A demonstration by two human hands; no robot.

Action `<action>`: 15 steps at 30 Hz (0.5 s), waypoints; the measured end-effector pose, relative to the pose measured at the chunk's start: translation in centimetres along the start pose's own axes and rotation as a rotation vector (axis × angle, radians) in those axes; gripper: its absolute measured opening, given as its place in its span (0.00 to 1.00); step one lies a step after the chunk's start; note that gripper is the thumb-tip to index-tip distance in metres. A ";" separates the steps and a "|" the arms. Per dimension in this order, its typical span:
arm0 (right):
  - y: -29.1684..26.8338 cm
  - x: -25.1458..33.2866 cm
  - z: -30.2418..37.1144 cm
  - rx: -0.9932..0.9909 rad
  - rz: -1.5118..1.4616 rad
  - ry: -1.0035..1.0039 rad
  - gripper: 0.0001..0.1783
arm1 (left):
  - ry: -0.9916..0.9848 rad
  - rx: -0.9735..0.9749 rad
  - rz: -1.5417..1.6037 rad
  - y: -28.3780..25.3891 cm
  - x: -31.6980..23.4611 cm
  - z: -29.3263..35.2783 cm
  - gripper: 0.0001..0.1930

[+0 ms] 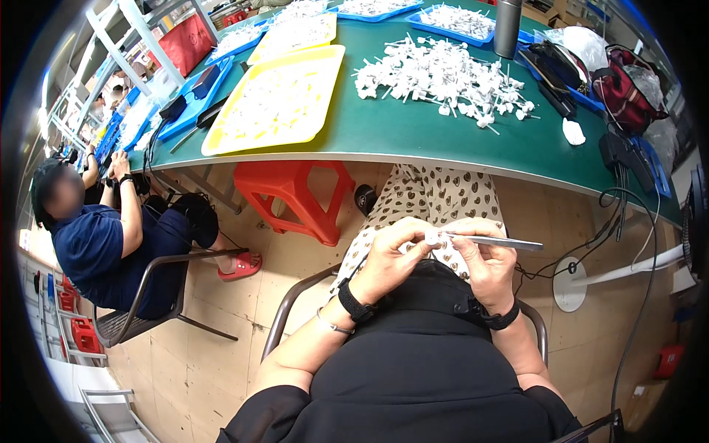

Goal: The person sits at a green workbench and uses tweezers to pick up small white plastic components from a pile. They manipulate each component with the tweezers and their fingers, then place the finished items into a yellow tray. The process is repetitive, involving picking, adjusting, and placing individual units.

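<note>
Above my lap, my left hand (399, 255) pinches a small white plastic part (432, 237) between thumb and fingers. My right hand (486, 262) grips metal tweezers (509, 242), with the tips pointing left at the white part and the wide end sticking out to the right. Whether the tips touch the part is too small to tell. On the green table (413, 136) in front of me lies a loose pile of similar white parts (443, 77) with thin stems. A yellow tray (210, 144) holding more small pieces stands to its left.
Blue trays (461, 35) line the back, beside a grey flask (507, 29). Bags (628, 88) and cables fill the right end. Under the table stands a red stool (295, 199). Another person (103, 244) sits at the left. A white stand base (569, 286) is right.
</note>
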State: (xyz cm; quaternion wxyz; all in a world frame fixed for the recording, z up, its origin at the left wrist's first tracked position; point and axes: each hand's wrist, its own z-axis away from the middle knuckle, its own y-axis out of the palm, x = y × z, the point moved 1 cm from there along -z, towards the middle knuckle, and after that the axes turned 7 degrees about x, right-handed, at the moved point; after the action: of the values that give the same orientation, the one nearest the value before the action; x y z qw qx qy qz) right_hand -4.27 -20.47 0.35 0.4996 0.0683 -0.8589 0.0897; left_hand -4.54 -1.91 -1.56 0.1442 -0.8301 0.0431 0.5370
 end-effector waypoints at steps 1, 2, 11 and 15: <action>0.0 0.0 0.0 0.006 0.041 -0.019 0.05 | -0.032 -0.003 0.027 0.0 0.1 0.0 0.04; 0.1 0.0 -0.1 0.010 0.061 -0.036 0.05 | -0.064 -0.006 0.053 0.0 0.2 0.1 0.04; 0.1 -0.1 -0.1 0.003 0.125 -0.070 0.04 | -0.159 0.031 0.202 0.0 0.4 0.1 0.04; 0.2 -0.2 -0.1 0.002 0.141 -0.080 0.04 | -0.185 0.045 0.216 0.1 0.1 0.1 0.04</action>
State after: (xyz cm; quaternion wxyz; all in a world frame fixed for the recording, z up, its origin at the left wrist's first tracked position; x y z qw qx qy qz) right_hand -4.15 -20.25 0.19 0.4571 0.0118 -0.8808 0.1230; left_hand -4.57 -1.94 -1.73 0.1073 -0.7643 0.1307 0.6223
